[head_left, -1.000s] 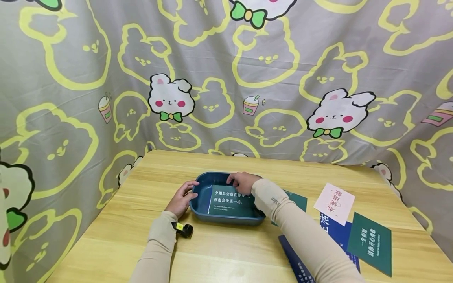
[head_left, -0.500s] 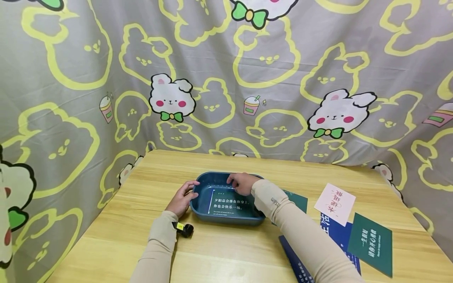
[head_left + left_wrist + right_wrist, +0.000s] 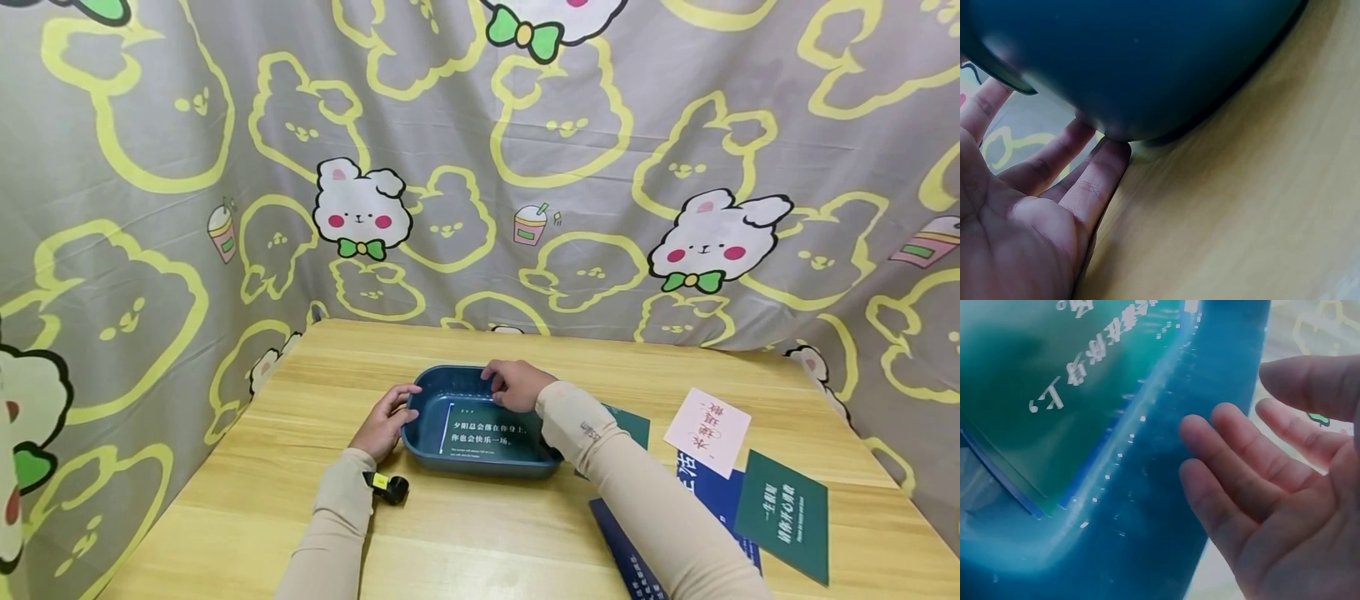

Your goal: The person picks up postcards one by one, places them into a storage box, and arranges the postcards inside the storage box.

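A dark blue oval-cornered tray (image 3: 450,379) stands on the table. Inside lies a green card (image 3: 480,429) with white writing, over a blue-edged one. At the tray's left end my left hand (image 3: 382,423) holds the rim. In the left wrist view, fingers (image 3: 1100,178) touch the tray's outer wall and another passes up behind the rim. Above the far right part of the tray is my right hand (image 3: 521,386). Its fingers (image 3: 1229,481) are loosely bent and hold nothing in the right wrist view, apart from the card.
Right of the tray lie a pink card (image 3: 708,432), a green card (image 3: 783,517), a blue card (image 3: 723,500) partly beneath them, and another green card (image 3: 630,425) partly behind the right sleeve. A further blue card (image 3: 622,550) lies near the right forearm. A patterned curtain (image 3: 450,167) surrounds the table.
The green card has dropped from a raised position to lie flat in the tray, and my right hand has let go and risen slightly. My left hand stays at the rim.
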Action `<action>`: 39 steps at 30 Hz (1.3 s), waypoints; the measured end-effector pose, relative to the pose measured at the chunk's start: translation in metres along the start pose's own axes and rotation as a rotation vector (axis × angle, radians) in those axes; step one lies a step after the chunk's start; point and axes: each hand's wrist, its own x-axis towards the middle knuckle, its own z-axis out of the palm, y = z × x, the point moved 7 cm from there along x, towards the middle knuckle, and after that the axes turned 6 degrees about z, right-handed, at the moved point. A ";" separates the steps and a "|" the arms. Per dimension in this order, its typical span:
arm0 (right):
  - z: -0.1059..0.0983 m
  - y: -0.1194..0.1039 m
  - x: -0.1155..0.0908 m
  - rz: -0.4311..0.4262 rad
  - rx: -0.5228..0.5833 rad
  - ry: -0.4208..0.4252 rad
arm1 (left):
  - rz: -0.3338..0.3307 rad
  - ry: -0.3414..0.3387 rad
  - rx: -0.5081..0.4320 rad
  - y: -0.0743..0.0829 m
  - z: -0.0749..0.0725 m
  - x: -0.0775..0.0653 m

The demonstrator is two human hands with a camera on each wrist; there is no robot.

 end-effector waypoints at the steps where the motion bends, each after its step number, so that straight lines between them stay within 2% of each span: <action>1: -0.002 -0.001 -0.001 -0.006 0.007 0.010 | 0.000 0.000 0.001 0.001 0.000 0.000; 9: -0.022 -0.004 -0.012 -0.016 0.079 0.072 | 0.003 0.000 0.008 0.000 -0.001 0.000; 15: -0.036 0.007 -0.026 -0.035 0.143 0.150 | 0.012 -0.012 0.036 0.000 0.000 0.001; 24: -0.051 0.024 -0.051 -0.082 0.306 0.255 | 0.011 -0.005 0.058 -0.001 -0.001 0.000; 27: -0.057 0.032 -0.061 -0.091 0.344 0.303 | 0.007 -0.001 0.056 -0.001 -0.001 0.001; 33: -0.062 0.057 -0.078 -0.046 0.380 0.411 | 0.003 -0.006 0.045 0.000 -0.001 0.001; 39: -0.063 0.083 -0.093 0.001 0.385 0.470 | 0.009 -0.010 0.040 -0.001 -0.002 0.000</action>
